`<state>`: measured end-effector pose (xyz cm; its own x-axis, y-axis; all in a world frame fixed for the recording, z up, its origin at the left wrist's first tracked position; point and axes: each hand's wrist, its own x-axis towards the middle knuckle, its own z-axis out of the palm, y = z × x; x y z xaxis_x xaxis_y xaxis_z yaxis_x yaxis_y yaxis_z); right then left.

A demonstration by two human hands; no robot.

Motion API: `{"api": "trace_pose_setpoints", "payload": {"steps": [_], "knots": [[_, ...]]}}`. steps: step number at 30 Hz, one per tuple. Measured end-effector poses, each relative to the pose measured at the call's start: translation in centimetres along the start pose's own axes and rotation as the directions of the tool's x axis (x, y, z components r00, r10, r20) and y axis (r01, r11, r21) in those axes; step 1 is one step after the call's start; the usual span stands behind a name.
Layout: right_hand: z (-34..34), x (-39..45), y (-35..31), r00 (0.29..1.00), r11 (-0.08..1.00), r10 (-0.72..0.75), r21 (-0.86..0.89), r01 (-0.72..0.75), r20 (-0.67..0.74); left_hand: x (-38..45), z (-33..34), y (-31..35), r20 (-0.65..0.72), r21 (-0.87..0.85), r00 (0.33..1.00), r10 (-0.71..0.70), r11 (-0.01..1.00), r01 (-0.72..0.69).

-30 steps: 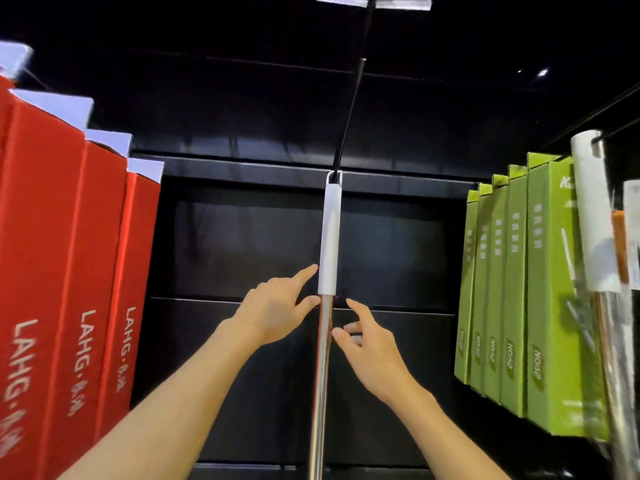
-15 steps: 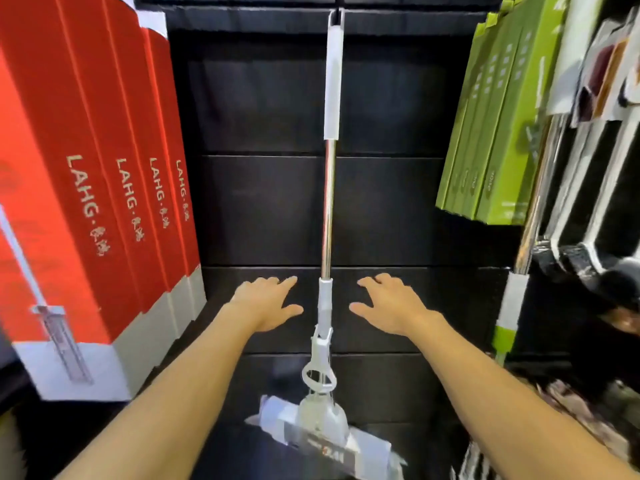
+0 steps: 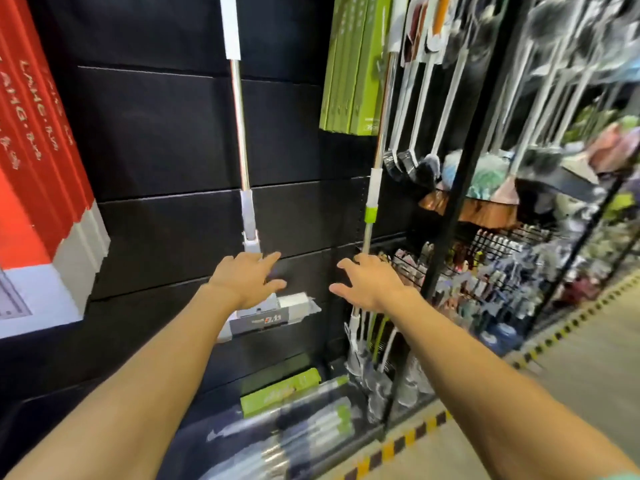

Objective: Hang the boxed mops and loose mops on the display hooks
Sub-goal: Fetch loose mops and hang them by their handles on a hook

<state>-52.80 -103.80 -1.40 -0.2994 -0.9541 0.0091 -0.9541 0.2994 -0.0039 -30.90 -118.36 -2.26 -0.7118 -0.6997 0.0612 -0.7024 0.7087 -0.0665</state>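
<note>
A loose mop with a white grip and chrome pole hangs against the black display wall; its flat head sits low, partly behind my left hand. My left hand is open in front of the mop's lower joint, holding nothing. My right hand is open too, fingers spread, just right of it and in front of a second hanging mop with a green collar. Red mop boxes hang at the left, green mop boxes at the upper right. More wrapped mops and a green box lie on the bottom shelf.
A black rack upright separates this bay from a neighbouring one full of hanging brushes, dusters and small goods. A yellow-black striped line marks the shelf base along the grey floor at the right.
The view has dropped and swung right. Both hands have let go of the mop's upper pole and moved down to its lower end, staying open.
</note>
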Motion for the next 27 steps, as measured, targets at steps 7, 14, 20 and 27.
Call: {"api": "trace_pose_setpoints", "payload": {"steps": [7,14,20,27], "knots": [[2.0,-16.4,7.1,0.95,0.951,0.308,0.002,-0.309,0.052,-3.4,0.7,13.3,0.054,0.038,0.943,0.33,0.943,-0.332],[3.8,-38.4,16.6,0.716,0.719,0.689,0.016,-0.695,0.111,-8.1,-1.4,34.9,0.05,0.044,0.716,0.697,0.714,-0.698],[4.9,-61.1,22.1,0.417,0.418,0.9,0.018,-0.908,0.126,-17.2,-2.3,56.5,0.078,0.055,0.449,0.89,0.446,-0.894],[5.8,-82.0,27.4,0.133,0.129,0.983,0.044,-0.991,0.125,-31.2,-3.9,76.6,-0.013,-0.006,0.22,0.975,0.22,-0.975]]}}
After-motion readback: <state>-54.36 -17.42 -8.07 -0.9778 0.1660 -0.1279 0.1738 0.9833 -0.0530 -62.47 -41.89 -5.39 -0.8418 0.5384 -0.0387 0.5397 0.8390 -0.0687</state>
